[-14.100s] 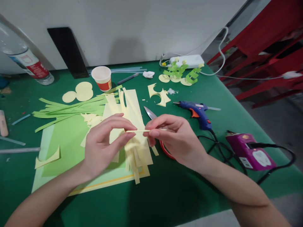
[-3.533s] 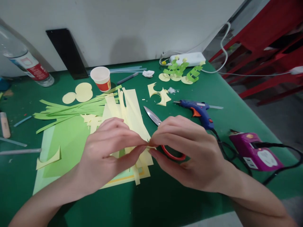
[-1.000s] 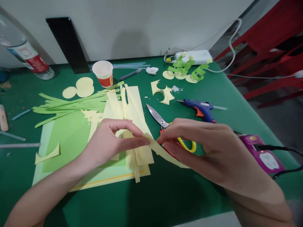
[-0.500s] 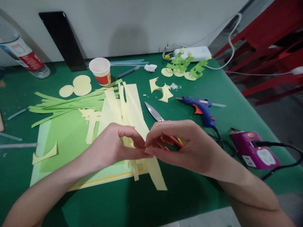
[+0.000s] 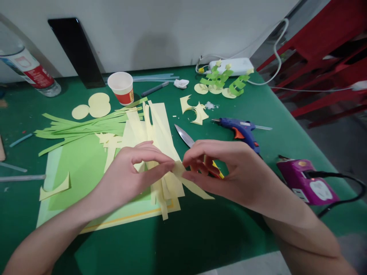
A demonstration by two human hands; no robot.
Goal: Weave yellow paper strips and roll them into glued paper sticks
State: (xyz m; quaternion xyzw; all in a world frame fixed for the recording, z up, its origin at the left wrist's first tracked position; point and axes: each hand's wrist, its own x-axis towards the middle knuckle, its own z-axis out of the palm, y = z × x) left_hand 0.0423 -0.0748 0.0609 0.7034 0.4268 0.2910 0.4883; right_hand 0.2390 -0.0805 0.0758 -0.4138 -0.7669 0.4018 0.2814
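Observation:
My left hand [image 5: 137, 168] pinches a pale yellow paper strip [image 5: 179, 169] between thumb and forefinger. The strip's tail [image 5: 200, 190] slants down to the right, passing under my right hand [image 5: 226, 164]. My right thumb and forefinger close around the strip's edge beside the left fingertips. Below the hands lie more pale yellow strips [image 5: 160, 133] on stacked light green sheets [image 5: 77, 168]. A pair of scissors [image 5: 184, 135] lies behind my right hand, which hides part of its red and yellow handles.
A blue glue gun [image 5: 237, 126] and purple power adapter [image 5: 308, 181] are on the right. Green paper strips [image 5: 86, 126], pale paper circles [image 5: 99, 105], a paper cup [image 5: 120, 88] and a bottle [image 5: 31, 68] are left. Small green paper curls on discs [image 5: 216, 80] stand behind.
My fingertips have moved slightly apart, exposing the strip between them. The strip's tail has swung up and right. My right hand has shifted slightly right.

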